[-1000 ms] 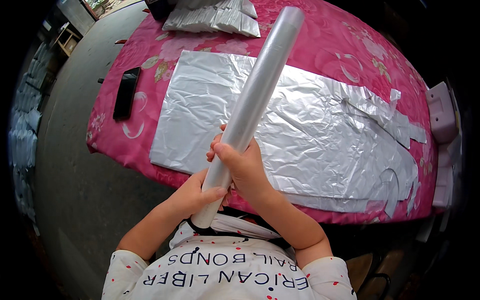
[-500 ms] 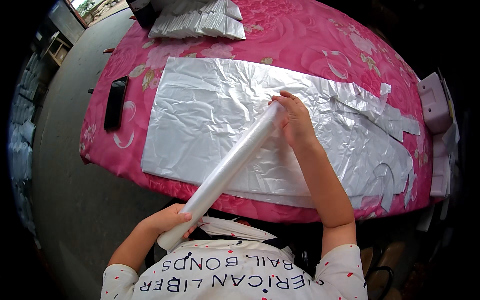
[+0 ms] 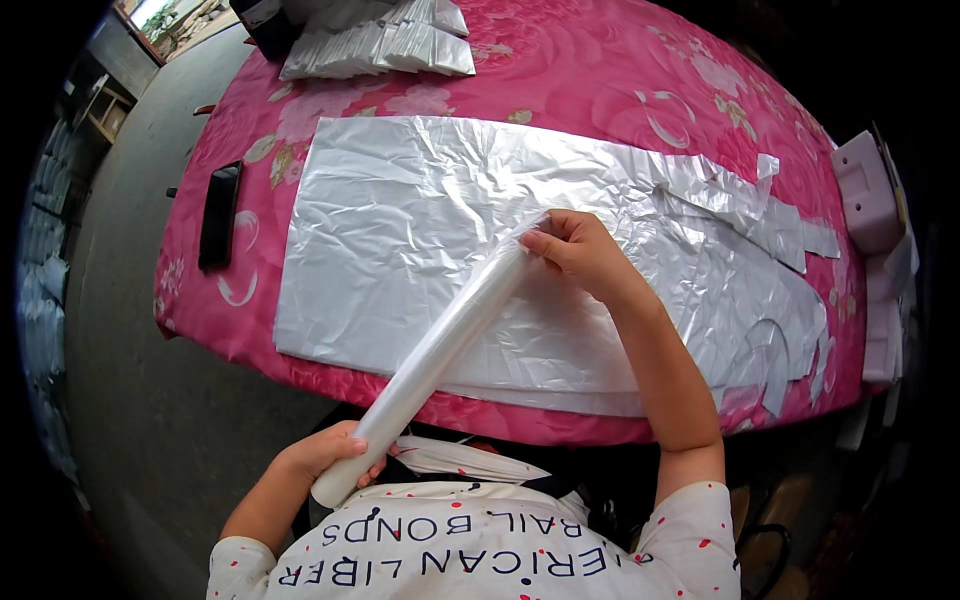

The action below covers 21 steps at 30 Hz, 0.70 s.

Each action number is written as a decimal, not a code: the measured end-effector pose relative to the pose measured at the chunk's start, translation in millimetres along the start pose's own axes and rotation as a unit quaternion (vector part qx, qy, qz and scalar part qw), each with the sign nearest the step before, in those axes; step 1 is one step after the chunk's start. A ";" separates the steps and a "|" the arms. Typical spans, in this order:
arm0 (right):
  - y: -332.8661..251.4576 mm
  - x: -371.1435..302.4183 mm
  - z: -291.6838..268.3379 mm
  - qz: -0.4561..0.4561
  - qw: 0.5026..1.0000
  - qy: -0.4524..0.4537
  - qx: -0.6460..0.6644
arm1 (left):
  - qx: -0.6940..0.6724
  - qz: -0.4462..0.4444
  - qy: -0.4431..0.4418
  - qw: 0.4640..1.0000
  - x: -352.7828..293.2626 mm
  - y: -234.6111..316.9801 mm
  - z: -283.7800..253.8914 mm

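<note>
A long roll of translucent white plastic film point(image 3: 432, 358) slants across in front of me, from my lap up over the table. Around its near, lower end my left hand point(image 3: 338, 452) is wrapped. At the far, upper end my right hand point(image 3: 575, 250) pinches the film, thumb on top and fingers curled behind it. Beneath the roll lies a wide stack of flat silvery-white plastic sheets point(image 3: 370, 230), wrinkled, with torn or cut strips along its right end.
The table wears a pink floral cloth point(image 3: 560, 60). A black phone point(image 3: 220, 215) lies at its left. Folded white plastic bags point(image 3: 385, 45) are piled at the back beside a dark container point(image 3: 265, 28). A pale pink plastic bin point(image 3: 868, 200) stands at the right edge.
My right hand has turned over and come slightly nearer and left, its fingers now closing on the roll's upper end. My left hand keeps its hold lower down.
</note>
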State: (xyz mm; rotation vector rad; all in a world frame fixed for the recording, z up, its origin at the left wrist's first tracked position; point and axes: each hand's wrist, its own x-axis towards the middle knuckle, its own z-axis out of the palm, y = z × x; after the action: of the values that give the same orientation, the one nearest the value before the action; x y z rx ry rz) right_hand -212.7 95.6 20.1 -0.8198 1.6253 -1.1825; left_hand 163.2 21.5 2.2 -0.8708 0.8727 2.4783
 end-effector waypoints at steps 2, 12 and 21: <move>4.9 5.5 -8.3 -0.013 0.999 0.030 0.003 | 0.007 -0.006 -0.005 1.000 -0.6 -0.3 0.8; 32.1 -3.5 -170.1 -0.007 0.947 0.320 -0.032 | 0.114 -0.115 -0.080 0.984 -40.1 -12.4 -55.9; 20.8 30.5 -105.0 -0.081 0.979 0.172 -0.074 | 0.667 0.064 -0.046 0.741 13.5 123.2 39.6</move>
State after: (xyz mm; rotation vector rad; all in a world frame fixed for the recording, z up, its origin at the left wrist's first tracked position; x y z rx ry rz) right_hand -321.7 109.1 1.9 -0.8917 1.9781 -1.3901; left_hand 72.4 -41.6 70.8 -0.1198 2.1956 1.2496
